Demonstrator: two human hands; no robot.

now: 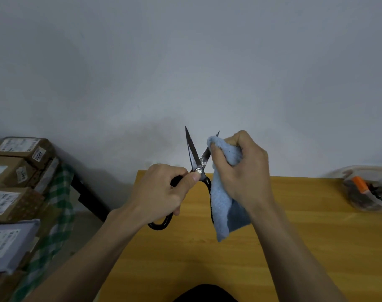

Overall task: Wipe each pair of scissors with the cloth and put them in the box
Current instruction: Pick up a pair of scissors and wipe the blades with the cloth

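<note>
- Scissors (194, 158), blades spread, are standing upright at frame centre above the table (272, 236).
- Left hand (161, 192) is gripping their black handles.
- Right hand (242, 168) is clamping the blue cloth (223, 205) around the right blade.

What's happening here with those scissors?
A person is cleaning a pair of black scissors held above a wooden table. The left hand grips the handles, with the blades spread open. The right hand holds a blue cloth bunched around one blade, wiping it. A clear container with other items sits at the table's far right edge. These scissors have not been put away yet.
</note>
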